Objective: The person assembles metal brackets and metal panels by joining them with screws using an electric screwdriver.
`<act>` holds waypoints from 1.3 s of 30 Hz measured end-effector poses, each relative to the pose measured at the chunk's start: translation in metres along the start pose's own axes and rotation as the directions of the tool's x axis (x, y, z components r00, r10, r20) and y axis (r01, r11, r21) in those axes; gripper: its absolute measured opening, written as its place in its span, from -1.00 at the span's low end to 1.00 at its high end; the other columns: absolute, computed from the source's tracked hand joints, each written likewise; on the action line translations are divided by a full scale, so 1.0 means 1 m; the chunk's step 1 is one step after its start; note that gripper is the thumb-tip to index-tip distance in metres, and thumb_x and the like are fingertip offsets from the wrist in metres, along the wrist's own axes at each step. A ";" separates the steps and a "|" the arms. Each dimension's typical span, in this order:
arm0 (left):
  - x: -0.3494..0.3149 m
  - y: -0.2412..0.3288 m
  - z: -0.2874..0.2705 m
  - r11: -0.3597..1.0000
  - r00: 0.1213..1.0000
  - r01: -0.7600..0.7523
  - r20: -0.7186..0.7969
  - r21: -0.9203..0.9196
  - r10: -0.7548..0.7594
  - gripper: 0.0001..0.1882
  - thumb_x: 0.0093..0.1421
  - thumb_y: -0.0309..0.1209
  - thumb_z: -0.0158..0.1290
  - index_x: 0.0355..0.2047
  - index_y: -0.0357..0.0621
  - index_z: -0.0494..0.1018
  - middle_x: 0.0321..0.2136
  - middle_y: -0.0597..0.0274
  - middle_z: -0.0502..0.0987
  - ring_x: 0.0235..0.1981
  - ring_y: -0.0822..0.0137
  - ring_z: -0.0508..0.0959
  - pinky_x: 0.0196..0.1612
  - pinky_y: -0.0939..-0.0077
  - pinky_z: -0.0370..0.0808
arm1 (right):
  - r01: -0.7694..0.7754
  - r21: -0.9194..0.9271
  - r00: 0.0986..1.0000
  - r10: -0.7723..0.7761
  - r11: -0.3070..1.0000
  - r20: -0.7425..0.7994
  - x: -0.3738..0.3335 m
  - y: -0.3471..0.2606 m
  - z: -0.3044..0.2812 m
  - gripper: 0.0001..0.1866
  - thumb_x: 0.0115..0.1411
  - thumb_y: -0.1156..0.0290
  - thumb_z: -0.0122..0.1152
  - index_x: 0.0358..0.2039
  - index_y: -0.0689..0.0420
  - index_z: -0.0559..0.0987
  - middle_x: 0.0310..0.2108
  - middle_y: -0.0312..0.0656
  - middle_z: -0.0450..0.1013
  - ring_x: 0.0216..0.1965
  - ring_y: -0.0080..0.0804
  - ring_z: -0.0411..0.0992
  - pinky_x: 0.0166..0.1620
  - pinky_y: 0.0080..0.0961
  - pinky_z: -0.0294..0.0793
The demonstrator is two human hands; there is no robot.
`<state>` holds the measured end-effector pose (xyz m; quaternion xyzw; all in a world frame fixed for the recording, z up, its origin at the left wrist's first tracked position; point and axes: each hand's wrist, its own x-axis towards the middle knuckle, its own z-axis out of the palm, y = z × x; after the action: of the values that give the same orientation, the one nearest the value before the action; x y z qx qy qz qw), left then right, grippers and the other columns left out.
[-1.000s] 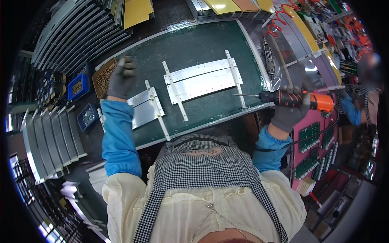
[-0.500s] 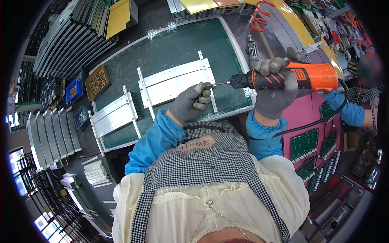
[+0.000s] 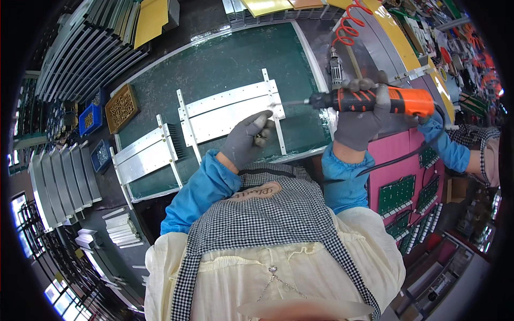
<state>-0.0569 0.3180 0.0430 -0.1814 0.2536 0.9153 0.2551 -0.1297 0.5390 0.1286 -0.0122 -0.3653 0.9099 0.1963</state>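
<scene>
My right hand [image 3: 360, 122], in a grey glove, is wrapped round an orange and black electric screwdriver [image 3: 411, 101]. The tool lies level, its blurred bit pointing left to the upper part of a thin white crossbar [image 3: 280, 132]. That bar crosses the right end of a white metal panel [image 3: 227, 113] with a row of small holes. Just below the bit, beside the same bar, my left hand [image 3: 245, 140] is closed with its fingers curled; whatever they hold is hidden. A second, shorter panel [image 3: 143, 157] with crossbars lies to the left.
Under the panels is a green work mat [image 3: 214, 59]. Left of it stand a tray of brass-coloured screws [image 3: 122, 109] and blue bins [image 3: 90, 119]. A red coiled hose [image 3: 345, 33] hangs at upper right. Green circuit boards [image 3: 397, 193] lie on pink sheeting; another person's blue sleeve [image 3: 452, 144] shows at right.
The screwdriver has shifted slightly left and its bit has come away from my left fingertips to the crossbar. My left hand has dropped a little lower.
</scene>
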 end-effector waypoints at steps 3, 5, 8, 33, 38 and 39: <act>-0.003 -0.004 -0.044 0.980 0.970 0.067 -0.240 0.187 -0.021 -0.56 0.34 -0.14 0.02 -0.05 -0.33 0.41 -0.31 0.24 0.45 -0.46 0.60 0.38 -0.64 0.88 0.33 | 0.194 -0.063 0.981 -0.192 0.979 0.030 0.020 0.005 0.009 -0.47 0.23 0.29 0.17 0.15 0.16 0.28 -0.38 -0.11 0.49 -0.38 -0.29 0.47 -0.11 -0.09 0.49; 0.001 -0.005 -0.048 0.952 0.941 0.188 -0.322 0.242 -0.104 -0.55 0.34 -0.12 0.02 -0.06 -0.34 0.42 -0.32 0.24 0.46 -0.48 0.59 0.38 -0.65 0.88 0.32 | 0.186 -0.091 0.982 -0.182 0.978 0.055 0.026 0.013 0.014 -0.46 0.22 0.31 0.17 0.17 0.18 0.26 -0.38 -0.09 0.49 -0.38 -0.28 0.47 -0.12 -0.09 0.50; 0.017 -0.018 -0.050 0.883 0.896 0.319 -0.412 0.344 -0.163 -0.56 0.33 -0.09 0.04 -0.09 -0.29 0.45 -0.33 0.25 0.49 -0.53 0.61 0.35 -0.68 0.86 0.25 | 0.158 -0.066 0.985 -0.153 0.985 0.079 0.026 0.031 0.026 -0.40 0.16 0.46 0.19 0.20 0.19 0.21 -0.41 -0.14 0.47 -0.40 -0.31 0.49 -0.19 -0.20 0.55; 0.057 -0.036 -0.033 0.876 0.925 0.352 -0.265 0.330 -0.273 -0.74 0.35 -0.30 0.02 -0.10 -0.26 0.45 -0.46 0.30 0.46 -0.67 0.62 0.23 -0.66 0.74 0.21 | 0.157 -0.399 0.935 -0.005 0.904 0.356 0.035 0.092 0.053 -0.38 0.14 0.61 0.05 0.23 0.27 0.16 -0.33 -0.14 0.49 -0.34 -0.29 0.50 -0.10 -0.17 0.53; 0.057 -0.036 -0.037 0.868 0.925 0.358 -0.257 0.343 -0.280 -0.68 0.34 -0.27 0.04 -0.09 -0.30 0.48 -0.48 0.31 0.47 -0.62 0.60 0.27 -0.61 0.72 0.25 | 0.093 -0.494 0.887 0.153 0.864 0.435 0.036 0.098 0.058 -0.34 0.06 0.72 0.11 0.19 0.33 0.15 -0.36 -0.17 0.52 -0.30 -0.32 0.54 -0.14 -0.34 0.57; 0.058 -0.036 -0.038 0.862 0.924 0.367 -0.239 0.349 -0.297 -0.65 0.33 -0.24 0.06 -0.07 -0.31 0.50 -0.45 0.31 0.51 -0.58 0.59 0.32 -0.56 0.70 0.28 | 0.135 -0.495 0.875 0.131 0.858 0.466 0.035 0.100 0.060 -0.34 0.05 0.73 0.13 0.18 0.33 0.16 -0.37 -0.17 0.51 -0.31 -0.35 0.53 -0.15 -0.37 0.57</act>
<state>-0.0754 0.3448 -0.0276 -0.2491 0.4160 0.7690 0.4167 -0.2063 0.4465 0.1095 0.1641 -0.6313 0.7527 0.0893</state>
